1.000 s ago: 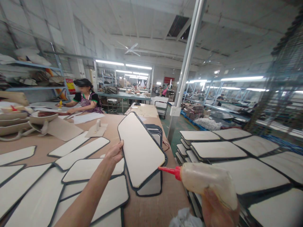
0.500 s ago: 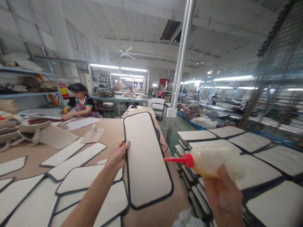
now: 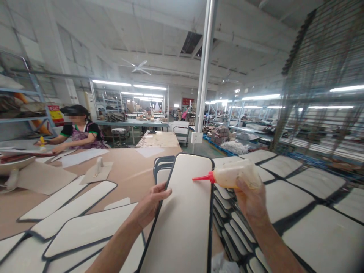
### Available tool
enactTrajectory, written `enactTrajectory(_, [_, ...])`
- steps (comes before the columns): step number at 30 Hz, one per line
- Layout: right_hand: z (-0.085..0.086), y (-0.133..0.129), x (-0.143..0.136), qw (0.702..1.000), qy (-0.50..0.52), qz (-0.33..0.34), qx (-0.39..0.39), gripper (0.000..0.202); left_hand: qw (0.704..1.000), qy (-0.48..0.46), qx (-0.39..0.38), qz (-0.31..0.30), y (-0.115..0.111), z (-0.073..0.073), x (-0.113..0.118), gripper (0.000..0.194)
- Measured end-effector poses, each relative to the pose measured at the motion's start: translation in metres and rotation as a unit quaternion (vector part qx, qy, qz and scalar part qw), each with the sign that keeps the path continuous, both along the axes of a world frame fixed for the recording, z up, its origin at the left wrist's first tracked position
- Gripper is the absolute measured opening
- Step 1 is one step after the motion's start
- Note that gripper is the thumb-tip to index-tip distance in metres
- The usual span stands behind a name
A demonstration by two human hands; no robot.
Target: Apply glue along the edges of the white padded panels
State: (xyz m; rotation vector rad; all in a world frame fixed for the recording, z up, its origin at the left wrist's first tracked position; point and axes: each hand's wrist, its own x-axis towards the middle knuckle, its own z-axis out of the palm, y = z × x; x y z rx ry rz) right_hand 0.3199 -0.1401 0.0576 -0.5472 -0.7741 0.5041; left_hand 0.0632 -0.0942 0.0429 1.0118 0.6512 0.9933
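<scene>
A long cream panel (image 3: 187,212) with rounded corners and a dark edge stands tilted in front of me. My left hand (image 3: 155,199) is closed on its left edge, thumb over the face. My right hand (image 3: 251,197) grips a translucent squeeze bottle (image 3: 231,173) lying sideways, with yellowish liquid inside. The bottle's red nozzle (image 3: 203,177) points left, in front of the panel's upper face; whether the tip touches it I cannot tell. Behind the held panel, a small stack of dark-edged panels (image 3: 163,167) lies on the table.
Loose panels (image 3: 85,227) overlap on the brown table (image 3: 127,167) at left. Stacks of similar panels (image 3: 292,197) fill the right side. A metal post (image 3: 203,76) rises ahead. A co-worker (image 3: 82,129) sits at the far left, near beige pieces with handles (image 3: 98,170).
The held panel has come nearer and lower and now leans the other way. The bottle has moved left, its nozzle now over the panel's face. My view has turned slightly right.
</scene>
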Motion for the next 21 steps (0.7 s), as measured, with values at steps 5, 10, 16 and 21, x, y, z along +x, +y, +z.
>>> enactTrajectory(5, [0.0, 0.004, 0.006, 1.0, 0.005, 0.012, 0.0, 0.054, 0.997, 0.014, 0.048, -0.065, 0.001, 0.001, 0.0, 0.05])
enactTrajectory(10, [-0.018, -0.015, -0.002, 0.999, -0.016, 0.042, -0.027, 0.051, 0.998, 0.009, 0.051, -0.038, 0.014, 0.005, -0.008, 0.049])
enactTrajectory(16, [-0.056, -0.055, -0.03, 0.976, -0.106, 0.135, -0.137, 0.065, 0.997, 0.04, 0.066, 0.009, 0.028, 0.009, -0.025, 0.055])
enactTrajectory(21, [-0.012, -0.021, -0.009, 0.998, -0.039, -0.039, -0.035, 0.044, 0.995, 0.067, 0.073, -0.031, 0.021, 0.009, -0.025, 0.053])
